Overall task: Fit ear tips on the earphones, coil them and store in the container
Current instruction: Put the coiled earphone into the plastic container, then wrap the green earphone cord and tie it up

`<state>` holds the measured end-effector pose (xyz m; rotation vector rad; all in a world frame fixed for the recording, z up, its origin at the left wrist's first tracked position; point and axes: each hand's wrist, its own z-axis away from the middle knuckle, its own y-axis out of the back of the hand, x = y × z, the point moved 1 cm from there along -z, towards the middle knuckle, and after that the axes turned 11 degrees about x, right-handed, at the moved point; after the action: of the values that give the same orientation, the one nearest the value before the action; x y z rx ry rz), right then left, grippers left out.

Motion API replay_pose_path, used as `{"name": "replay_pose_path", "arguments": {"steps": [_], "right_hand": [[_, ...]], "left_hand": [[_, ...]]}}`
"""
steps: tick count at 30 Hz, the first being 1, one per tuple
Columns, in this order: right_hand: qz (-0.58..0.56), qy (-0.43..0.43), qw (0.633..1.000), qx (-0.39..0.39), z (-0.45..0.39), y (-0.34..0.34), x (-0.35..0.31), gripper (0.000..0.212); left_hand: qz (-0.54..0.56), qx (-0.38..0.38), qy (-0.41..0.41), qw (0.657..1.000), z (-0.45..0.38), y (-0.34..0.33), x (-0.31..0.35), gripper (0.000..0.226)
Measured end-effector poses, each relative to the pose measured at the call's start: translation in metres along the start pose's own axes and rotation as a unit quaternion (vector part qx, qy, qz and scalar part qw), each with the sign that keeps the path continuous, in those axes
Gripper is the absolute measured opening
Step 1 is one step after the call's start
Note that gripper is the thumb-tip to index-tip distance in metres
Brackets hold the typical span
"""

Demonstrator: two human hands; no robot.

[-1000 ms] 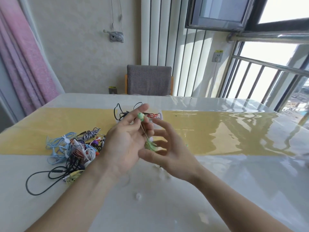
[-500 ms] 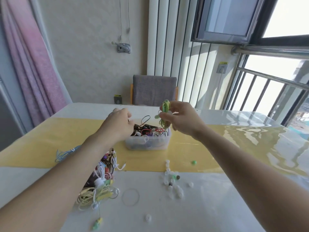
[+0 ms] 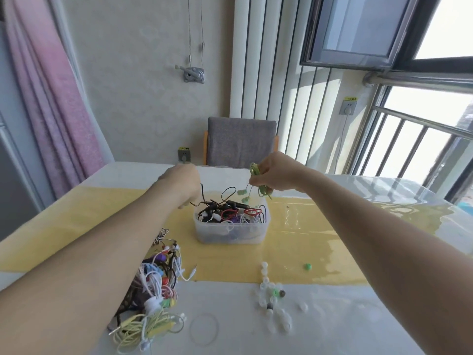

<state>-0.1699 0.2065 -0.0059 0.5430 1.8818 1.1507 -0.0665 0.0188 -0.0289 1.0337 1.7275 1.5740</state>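
My right hand [image 3: 275,172] has its grip closed on the coiled green earphones [image 3: 257,181], just above the container's [image 3: 230,233] far rim. My left hand [image 3: 183,184] hovers beside the container; its grip I cannot tell.

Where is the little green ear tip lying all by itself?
The lone green ear tip lies on the yellow table runner, right of the pile of clear ear tips and in front of the plastic container.
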Motion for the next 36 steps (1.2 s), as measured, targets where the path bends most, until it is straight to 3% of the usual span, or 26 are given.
{"name": "replay_pose_path", "arguments": {"steps": [2, 6, 9, 13, 14, 16, 18, 23, 26, 30, 32, 36], "right_hand": [[0.062, 0.001, 0.998, -0.008, -0.003, -0.002, 0.000, 0.028], [0.145, -0.027, 0.988, -0.054, -0.008, -0.022, 0.002, 0.039], [0.149, -0.055, 0.982, -0.098, -0.010, -0.038, 0.002, 0.048], [0.167, -0.035, 0.981, -0.090, -0.015, -0.048, 0.003, 0.026], [0.185, -0.024, 0.980, -0.073, -0.014, -0.051, 0.004, 0.026], [0.186, -0.014, 0.982, -0.024, -0.012, -0.059, 0.007, 0.025], [0.192, -0.010, 0.981, 0.035, -0.008, -0.064, 0.007, 0.029], [0.237, 0.031, 0.970, 0.029, 0.006, -0.070, 0.001, 0.011], [0.301, 0.089, 0.949, 0.022, 0.014, -0.075, -0.008, 0.011], [0.319, 0.119, 0.940, -0.029, 0.015, -0.074, -0.011, 0.018], [0.307, 0.126, 0.942, -0.045, 0.017, -0.068, -0.013, 0.018], [0.263, 0.140, 0.954, 0.011, 0.023, -0.047, -0.023, 0.019]], "left_hand": [[0.067, -0.021, -0.042, 0.997, -0.001, -0.001, 0.013, 0.018], [0.199, -0.041, -0.065, 0.977, 0.001, -0.018, 0.040, 0.064], [0.224, -0.011, -0.054, 0.973, -0.001, -0.033, 0.049, 0.052], [0.153, 0.101, -0.062, 0.981, -0.002, -0.045, 0.052, 0.029], [0.151, 0.106, -0.069, 0.980, -0.002, -0.047, 0.052, 0.025], [0.140, 0.095, -0.098, 0.981, -0.004, -0.052, 0.054, 0.039], [0.123, 0.083, -0.140, 0.979, -0.005, -0.058, 0.055, 0.034], [0.096, 0.081, -0.198, 0.972, -0.001, -0.061, 0.059, 0.015], [0.082, 0.074, -0.197, 0.974, 0.002, -0.063, 0.058, 0.026], [0.103, 0.011, -0.188, 0.977, -0.001, -0.059, 0.051, 0.018], [0.094, -0.015, -0.199, 0.975, 0.003, -0.047, 0.048, 0.032], [0.070, 0.049, -0.215, 0.973, 0.014, -0.029, 0.043, 0.047]]}}
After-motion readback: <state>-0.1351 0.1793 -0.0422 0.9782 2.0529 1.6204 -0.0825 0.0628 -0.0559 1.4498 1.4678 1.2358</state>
